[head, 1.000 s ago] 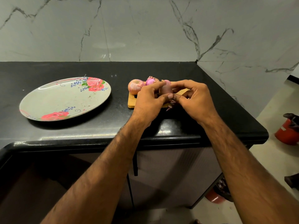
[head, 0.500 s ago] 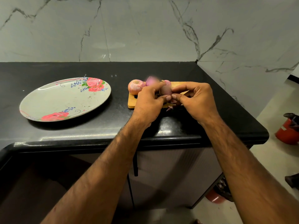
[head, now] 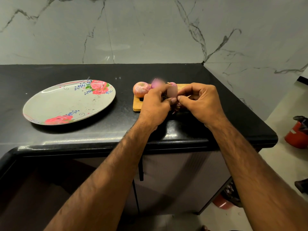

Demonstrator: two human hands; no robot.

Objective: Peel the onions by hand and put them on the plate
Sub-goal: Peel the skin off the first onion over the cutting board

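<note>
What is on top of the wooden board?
One whole onion sits at its left end, a blurred pinkish onion beside it. The left hand and right hand hide the rest.

held onion [head: 172,91] blurred, rear onion [head: 157,83] blurred, board [head: 137,104] partly covered

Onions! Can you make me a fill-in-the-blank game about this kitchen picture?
1. The flowered plate lies to the ____ of the wooden cutting board.
2. The countertop is coloured ____.
3. The left hand and right hand together hold one small ____ over the board.
4. The number of onions lying on the plate is ____.

Missing words: left; black; onion; zero.
</note>
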